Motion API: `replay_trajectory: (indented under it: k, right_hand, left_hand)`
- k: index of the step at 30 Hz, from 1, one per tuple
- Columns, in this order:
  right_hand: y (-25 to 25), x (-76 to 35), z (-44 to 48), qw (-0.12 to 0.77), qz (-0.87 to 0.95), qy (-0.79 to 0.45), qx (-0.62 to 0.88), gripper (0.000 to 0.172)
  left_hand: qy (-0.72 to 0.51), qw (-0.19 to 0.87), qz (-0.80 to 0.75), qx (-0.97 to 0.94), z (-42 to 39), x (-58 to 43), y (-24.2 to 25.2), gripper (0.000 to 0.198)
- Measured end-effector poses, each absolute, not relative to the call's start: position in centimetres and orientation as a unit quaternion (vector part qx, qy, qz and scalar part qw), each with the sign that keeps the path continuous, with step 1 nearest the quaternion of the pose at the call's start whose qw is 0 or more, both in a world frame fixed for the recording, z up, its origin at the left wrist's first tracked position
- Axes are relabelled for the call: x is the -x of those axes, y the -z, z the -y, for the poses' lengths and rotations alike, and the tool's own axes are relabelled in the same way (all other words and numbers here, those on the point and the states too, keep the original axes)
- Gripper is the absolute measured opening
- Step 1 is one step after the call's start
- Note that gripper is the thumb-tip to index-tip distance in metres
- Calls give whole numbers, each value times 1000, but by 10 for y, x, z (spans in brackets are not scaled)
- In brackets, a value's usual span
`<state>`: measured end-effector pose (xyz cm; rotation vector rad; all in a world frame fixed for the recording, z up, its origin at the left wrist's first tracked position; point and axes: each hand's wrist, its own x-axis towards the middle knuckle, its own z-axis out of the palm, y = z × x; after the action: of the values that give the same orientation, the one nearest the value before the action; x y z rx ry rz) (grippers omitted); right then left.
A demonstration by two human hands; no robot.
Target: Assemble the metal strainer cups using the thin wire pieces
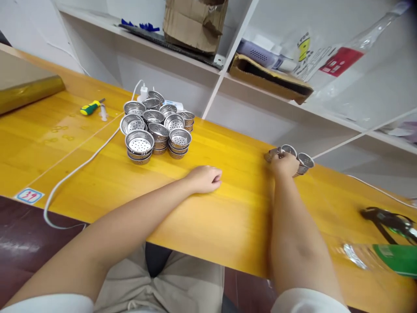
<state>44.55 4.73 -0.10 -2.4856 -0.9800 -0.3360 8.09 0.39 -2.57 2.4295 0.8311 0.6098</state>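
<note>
A heap of perforated stainless steel strainer cups stands on the yellow wooden table, some stacked in short piles. My left hand rests on the tabletop to the right of that heap, fingers curled in and holding nothing. Farther right, my right hand is closed around a small steel strainer cup at the table's back edge. Another steel cup lies tilted just beyond my fingers, and a third sits at their left, partly hidden.
A green-and-yellow screwdriver and a white cable lie left of the heap. A gold roll lies at the far left. White shelves with cardboard stand behind the table. A black tool and a green-labelled plastic package lie at right.
</note>
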Motion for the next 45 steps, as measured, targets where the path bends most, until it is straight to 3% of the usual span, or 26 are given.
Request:
replay_trajectory:
  k: [7,9,12,14,16,19,22,25,30,37,45]
  right_hand:
    - [-11,-359,13,215,453,83,861,34]
    - [-11,-323,38,230,514,72,823,35]
    - [-13,-274,73,251,592,31,765,38]
    - [-17,-248,89,280,612,23,739,45]
    - [-21,-229,93,308,613,46,726,52]
    - [-21,-212,78,362,622,105,686,56]
    - [-13,-202,46,406,660,88,626,43]
    - [-1,-195,20,454,654,11,605,33]
    - [15,-196,16,522,615,-14,591,37]
    - [23,-203,23,528,609,-38,590,37]
    - [15,-197,26,526,597,-60,603,36]
  left_hand:
    - [-299,237,-319,-868,-4,-74,24,13]
    - [-341,223,-329,-852,-5,-69,23,36]
    - [-371,234,-329,-836,-7,-64,22,90]
    - [-383,260,-319,-827,-7,-61,21,108]
    - [-384,288,-312,-820,-6,-59,21,105]
    - [-376,321,-303,-815,-5,-57,21,84]
    - [-390,327,-313,-802,-8,-55,22,72]
    - [-394,325,-338,-791,-13,-51,22,79]
    - [-380,298,-362,-798,-17,-50,22,98]
    - [-377,212,-376,-820,-13,-51,20,71]
    - [-376,223,-377,-817,-15,-49,19,73]
